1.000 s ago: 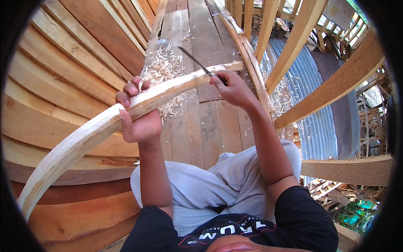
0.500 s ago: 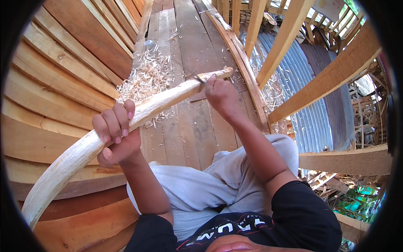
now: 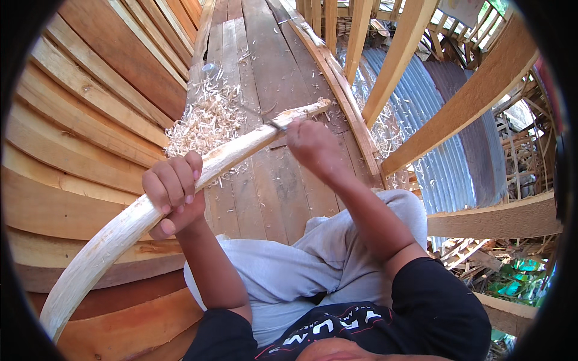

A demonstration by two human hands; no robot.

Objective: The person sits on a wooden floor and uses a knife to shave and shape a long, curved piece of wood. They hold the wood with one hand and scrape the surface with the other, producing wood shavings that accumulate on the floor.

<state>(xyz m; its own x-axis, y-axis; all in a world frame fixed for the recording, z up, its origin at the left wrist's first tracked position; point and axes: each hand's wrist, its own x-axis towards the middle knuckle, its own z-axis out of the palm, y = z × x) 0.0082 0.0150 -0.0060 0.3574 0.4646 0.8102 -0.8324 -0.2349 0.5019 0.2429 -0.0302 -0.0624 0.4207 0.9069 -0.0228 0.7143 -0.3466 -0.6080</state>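
Observation:
A long, curved, pale wooden piece (image 3: 235, 153) with its bark stripped runs from the lower left up to the middle of the view. My left hand (image 3: 171, 192) is wrapped around its middle. My right hand (image 3: 310, 144) grips a knife (image 3: 278, 126) whose blade lies against the wood near its far end; most of the blade is hidden by the hand. Under the far end lies a heap of light wood shavings (image 3: 208, 117) on the plank floor (image 3: 271, 66).
Curved wooden planking (image 3: 78, 138) rises on the left. Slanted timber beams (image 3: 475, 96) and a rail (image 3: 337, 84) stand on the right, with corrugated metal sheet (image 3: 421, 120) below. My grey-trousered knees (image 3: 337, 240) are under the arms.
My right hand has drawn the knife down along the wood toward me. My left hand has shifted lower on the piece.

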